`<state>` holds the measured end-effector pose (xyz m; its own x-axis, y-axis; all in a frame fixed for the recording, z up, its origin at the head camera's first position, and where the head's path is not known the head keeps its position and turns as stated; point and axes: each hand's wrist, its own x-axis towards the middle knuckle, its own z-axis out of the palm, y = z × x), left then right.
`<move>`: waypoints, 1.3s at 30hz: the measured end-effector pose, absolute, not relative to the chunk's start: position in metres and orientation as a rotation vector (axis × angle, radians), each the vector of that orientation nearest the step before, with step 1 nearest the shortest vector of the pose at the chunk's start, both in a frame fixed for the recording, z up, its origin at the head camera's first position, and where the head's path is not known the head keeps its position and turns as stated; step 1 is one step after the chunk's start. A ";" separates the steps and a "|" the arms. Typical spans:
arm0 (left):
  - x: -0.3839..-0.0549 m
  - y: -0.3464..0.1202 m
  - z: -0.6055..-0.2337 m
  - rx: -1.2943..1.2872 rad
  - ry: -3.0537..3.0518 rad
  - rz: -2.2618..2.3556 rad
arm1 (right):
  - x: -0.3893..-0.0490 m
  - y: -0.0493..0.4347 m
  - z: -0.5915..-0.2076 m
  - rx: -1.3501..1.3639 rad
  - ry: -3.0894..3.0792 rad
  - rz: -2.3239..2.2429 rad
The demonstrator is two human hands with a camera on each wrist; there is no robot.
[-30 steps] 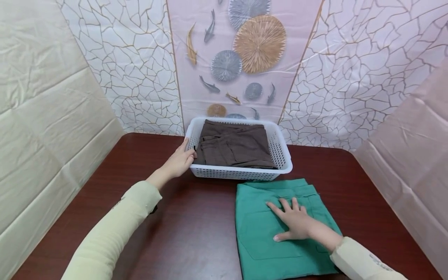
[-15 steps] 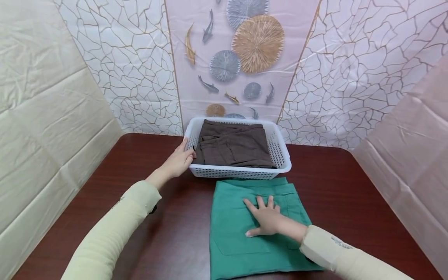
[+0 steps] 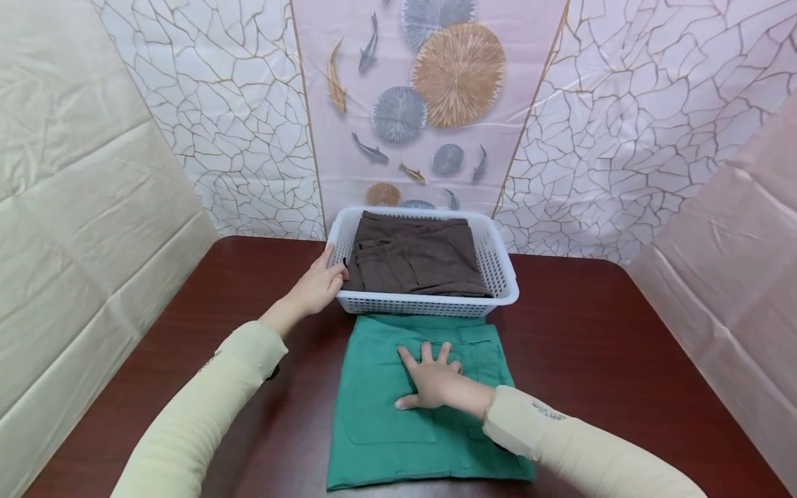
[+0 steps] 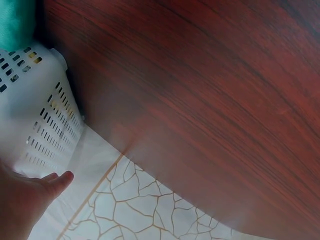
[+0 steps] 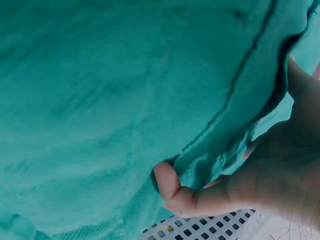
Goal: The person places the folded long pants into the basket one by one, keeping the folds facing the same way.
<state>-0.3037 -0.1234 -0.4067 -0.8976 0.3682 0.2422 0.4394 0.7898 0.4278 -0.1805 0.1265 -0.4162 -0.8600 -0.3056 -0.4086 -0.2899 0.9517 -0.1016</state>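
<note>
At the back of the table stands a white perforated plastic basket, with folded dark brown trousers lying in it. My left hand grips the basket's front left corner, thumb over the rim; the left wrist view shows the hand only in part, against the basket wall. A folded green pair of trousers lies flat just in front of the basket, its waistband end at the basket's foot. With fingers spread, my right hand rests on top of the green trousers, over the pocket area.
The dark red wooden table extends to both sides of the green trousers. A patterned cloth backdrop hangs directly behind the basket, and pale cloth walls flank the table at left and right.
My right hand has slid the green trousers leftward across the table, from the basket's right front to squarely before it. The left hand and the basket have stayed in place.
</note>
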 end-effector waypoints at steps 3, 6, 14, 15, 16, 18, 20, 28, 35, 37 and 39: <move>-0.304 -0.123 -0.404 -0.634 -2.845 -0.711 | -0.184 0.124 -0.416 -0.410 2.667 -0.038; -0.305 -0.122 -0.402 -0.639 -2.847 -0.704 | -0.185 0.126 -0.413 -0.418 2.656 -0.037; -0.311 -0.111 -0.392 -0.617 -2.936 -0.741 | -0.192 0.145 -0.399 -0.478 2.642 -0.104; -0.311 -0.111 -0.391 -0.608 -2.946 -0.751 | -0.193 0.147 -0.398 -0.489 2.637 -0.114; -0.311 -0.111 -0.391 -0.597 -2.946 -0.771 | -0.194 0.149 -0.396 -0.507 2.628 -0.127; -0.310 -0.113 -0.392 -0.563 -2.938 -0.808 | -0.195 0.153 -0.394 -0.548 2.603 -0.158; -0.307 -0.115 -0.393 -0.526 -2.917 -0.860 | -0.198 0.159 -0.392 -0.604 2.577 -0.201; -0.286 -0.122 -0.392 -0.558 -2.879 -0.925 | -0.208 0.193 -0.385 -0.839 2.588 -0.408; -0.251 -0.135 -0.386 -0.614 -2.889 -0.957 | -0.207 0.219 -0.385 -0.918 2.736 -0.480; -0.243 -0.136 -0.387 -0.621 -2.879 -1.001 | -0.205 0.225 -0.385 -0.896 2.759 -0.518; -0.236 -0.138 -0.388 -0.609 -2.863 -1.054 | -0.203 0.230 -0.385 -0.873 2.776 -0.553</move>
